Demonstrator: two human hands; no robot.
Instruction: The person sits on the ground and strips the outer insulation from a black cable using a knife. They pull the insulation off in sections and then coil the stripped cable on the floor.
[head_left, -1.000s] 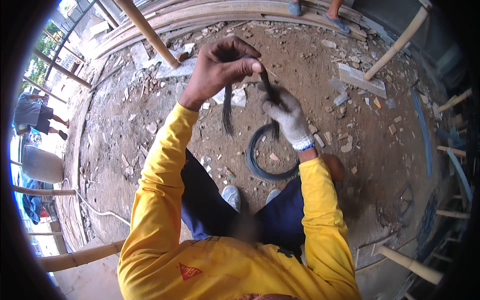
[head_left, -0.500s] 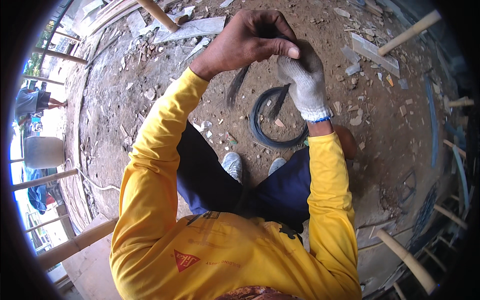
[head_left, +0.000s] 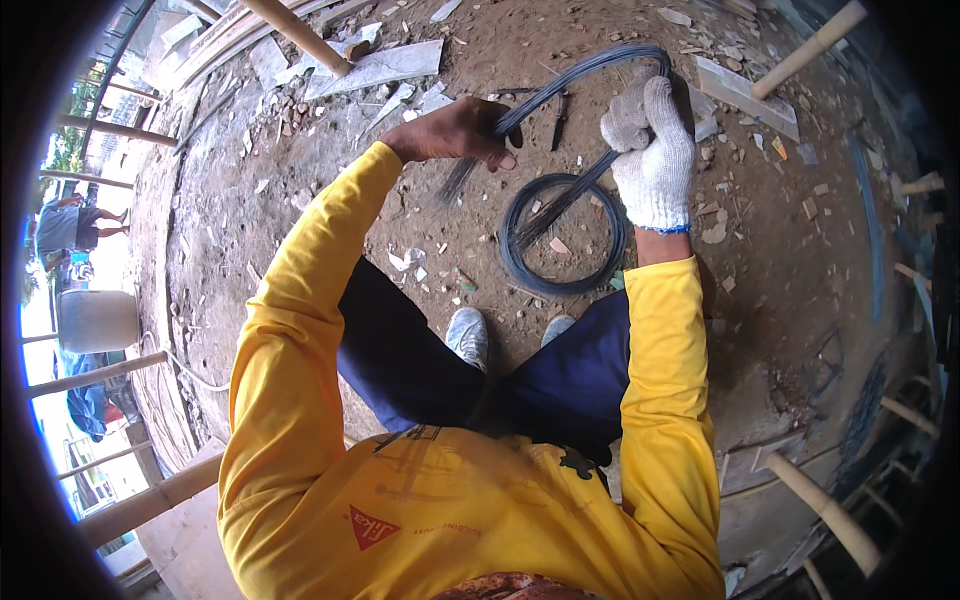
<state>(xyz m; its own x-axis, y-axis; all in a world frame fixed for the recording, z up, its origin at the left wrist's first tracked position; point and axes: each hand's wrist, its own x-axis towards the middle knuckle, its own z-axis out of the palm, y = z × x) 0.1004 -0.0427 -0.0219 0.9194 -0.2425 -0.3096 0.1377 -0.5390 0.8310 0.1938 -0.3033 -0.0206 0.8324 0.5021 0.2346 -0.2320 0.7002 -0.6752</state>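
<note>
A bundle of thin dark wire point(head_left: 592, 68) arches between my hands, folded over at its far right. My bare left hand point(head_left: 452, 132) is closed around one leg of the bundle, and loose wire ends fan out below its wrist. My right hand point(head_left: 655, 155), in a white knitted glove, grips the other leg near the bend; more wire ends slant out from it towards the lower left. Beneath them, a coil of the same dark wire point(head_left: 513, 250) lies on the dirt. Past my left hand, a dark slim tool point(head_left: 558, 122) rests on the ground, partly behind the bundle.
Broken boards point(head_left: 385, 68) and rubble litter the dirt beyond my hands. Bamboo poles point(head_left: 300, 38) stand on both sides, one at the far right point(head_left: 810, 48). A pale drum point(head_left: 98, 320) stands at the left, with another person point(head_left: 68, 228) beyond it.
My hands have moved apart, the left one nearer and to the left, the right one rightward. The bent wire bundle between them now shows, and the dark tool on the ground has come into sight.
</note>
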